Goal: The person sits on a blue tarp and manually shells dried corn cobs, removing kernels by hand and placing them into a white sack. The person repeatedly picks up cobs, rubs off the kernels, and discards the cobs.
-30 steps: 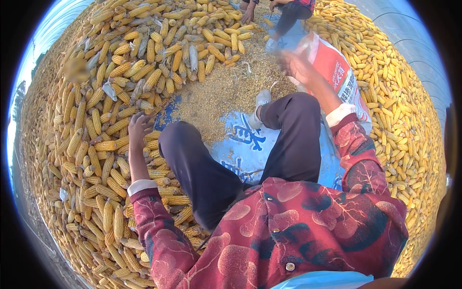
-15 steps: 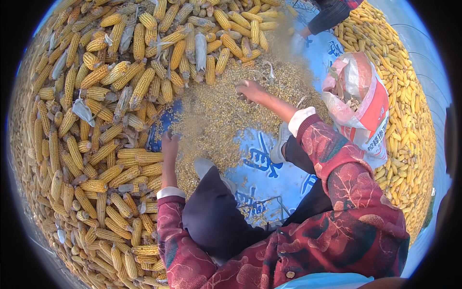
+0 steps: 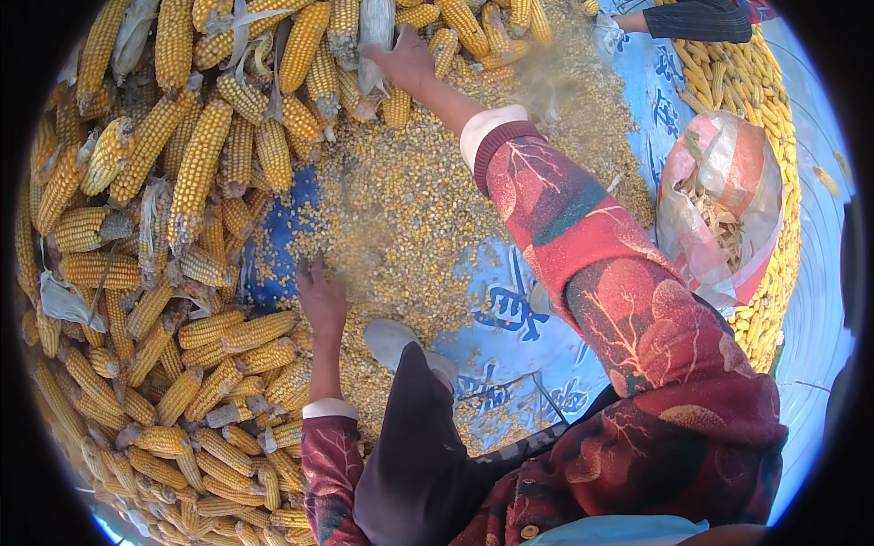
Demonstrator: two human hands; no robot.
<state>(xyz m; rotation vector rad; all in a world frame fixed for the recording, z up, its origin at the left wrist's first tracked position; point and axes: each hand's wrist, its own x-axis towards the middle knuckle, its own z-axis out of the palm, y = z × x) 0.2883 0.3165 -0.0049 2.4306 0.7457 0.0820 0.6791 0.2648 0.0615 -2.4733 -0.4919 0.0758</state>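
Note:
My right hand reaches to the far edge of the corn pile. Its thumb lies across an ear of corn wrapped in pale grey husk, with the fingers along the ear's right side. Part of that grip is hidden by the hand itself. My left hand hovers over or rests on loose kernels, fingers apart and nothing in them. Close by on the left lie bare yellow ears of corn, some with dry husk attached.
A blue printed sheet lies beneath the kernels. On the right stands an open white and red sack with dry husks inside, beside another corn heap. My shoe is among the kernels. Another person's gloved hand shows at the top.
My right hand has gone from above the kernels to the husk-wrapped ear at the pile. My left hand's fingers now show spread. The whole view has shifted closer to the pile.

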